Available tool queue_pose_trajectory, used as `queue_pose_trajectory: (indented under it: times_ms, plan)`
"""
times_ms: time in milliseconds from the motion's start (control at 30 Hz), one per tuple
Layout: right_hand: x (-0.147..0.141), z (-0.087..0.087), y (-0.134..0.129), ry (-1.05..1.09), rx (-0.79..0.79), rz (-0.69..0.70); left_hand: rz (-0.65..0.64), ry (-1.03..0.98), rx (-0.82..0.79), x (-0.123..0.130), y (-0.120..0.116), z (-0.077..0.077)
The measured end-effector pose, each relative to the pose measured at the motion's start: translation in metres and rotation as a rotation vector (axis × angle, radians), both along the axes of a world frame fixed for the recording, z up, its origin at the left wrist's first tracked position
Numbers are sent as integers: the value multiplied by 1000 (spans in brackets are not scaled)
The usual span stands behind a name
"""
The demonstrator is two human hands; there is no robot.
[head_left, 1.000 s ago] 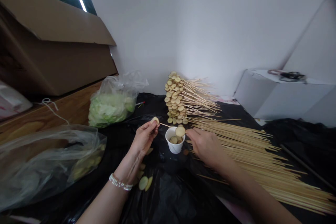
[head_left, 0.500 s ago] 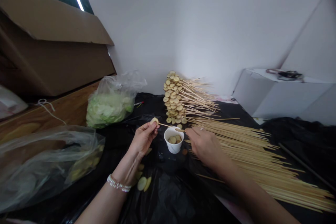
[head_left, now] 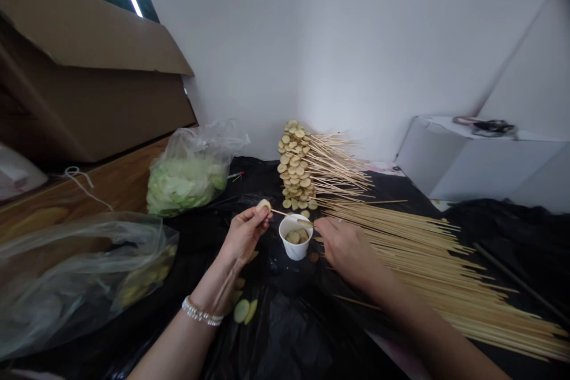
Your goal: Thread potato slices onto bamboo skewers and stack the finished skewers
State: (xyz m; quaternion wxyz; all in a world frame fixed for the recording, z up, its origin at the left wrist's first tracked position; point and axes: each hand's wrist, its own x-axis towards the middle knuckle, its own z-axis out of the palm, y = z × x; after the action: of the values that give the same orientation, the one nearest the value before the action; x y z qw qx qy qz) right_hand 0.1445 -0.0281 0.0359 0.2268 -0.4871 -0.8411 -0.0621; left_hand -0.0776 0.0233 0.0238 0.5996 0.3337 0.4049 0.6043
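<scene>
My left hand is shut on a thin bamboo skewer, with a pale potato slice at the end by its fingers. The skewer points right, across a white paper cup that holds several potato slices. My right hand reaches the skewer's far end above the cup, its fingertips pinching a second slice seen nearly edge-on. Behind the cup rises a stacked heap of skewered potato slices. A broad layer of loose bamboo skewers lies beside my right hand.
A black plastic sheet covers the work surface, with loose slices near my left wrist. To the left are a bag of pale green leaves, a clear bag of slices and a cardboard box.
The slice by my right fingers has turned from face-on to nearly edge-on along the skewer. My right hand has shifted slightly left, closer to the cup.
</scene>
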Motion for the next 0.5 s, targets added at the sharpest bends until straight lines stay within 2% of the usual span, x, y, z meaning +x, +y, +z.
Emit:
queue_pose_trajectory:
  times_ms: [167,400,500]
  plan:
    - [-1,1,3,73,-106,28,-25,-10,-4,1,-2,2]
    - [-2,-4,5,71,16,19,-30,-10,1,2,-2,1]
    - [-2,-2,3,102,-35,16,-43,-13,11,2,-3,1]
